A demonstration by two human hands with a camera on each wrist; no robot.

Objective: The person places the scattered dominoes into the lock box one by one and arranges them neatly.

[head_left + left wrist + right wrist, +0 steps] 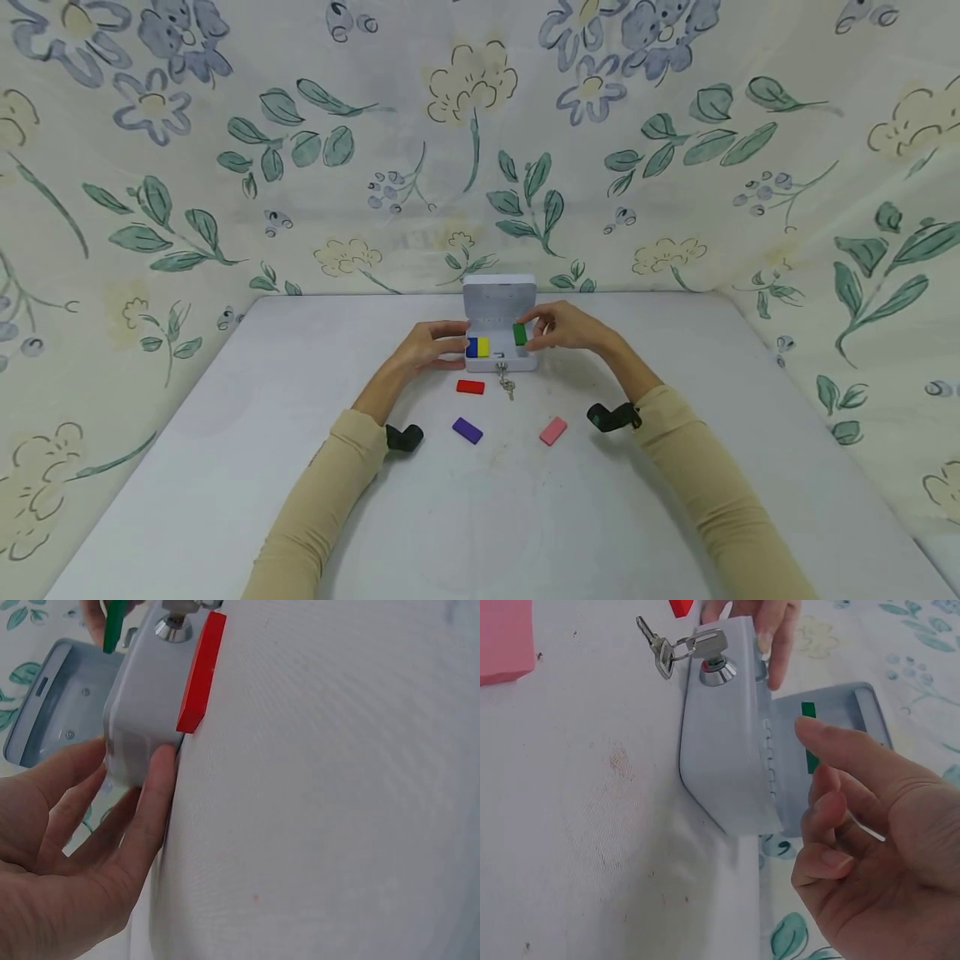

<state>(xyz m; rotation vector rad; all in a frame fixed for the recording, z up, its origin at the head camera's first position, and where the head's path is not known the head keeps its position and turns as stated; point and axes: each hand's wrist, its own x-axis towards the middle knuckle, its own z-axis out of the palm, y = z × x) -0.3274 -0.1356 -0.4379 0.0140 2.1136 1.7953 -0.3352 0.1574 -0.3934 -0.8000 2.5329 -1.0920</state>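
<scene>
A small white metal lock box [501, 365] stands with its lid [499, 292] raised, a keyring [507, 385] hanging from the key in its front lock. My left hand [435, 343] steadies the box's left side, its fairly straight fingers spread along the wall and lower corner. My right hand [562, 325] pinches a green block [521, 334] between thumb and fingers over the right part of the box. That block is upright, and in the right wrist view the thumb covers part of it. Inside the box at the left are a blue block [472, 347] and a yellow block [483, 347].
On the white table [495, 533], a red block [470, 387] lies just in front of the box. Nearer are a purple block [468, 431] at left and a pink block [553, 432] at right. Floral cloth [420, 167] hangs behind.
</scene>
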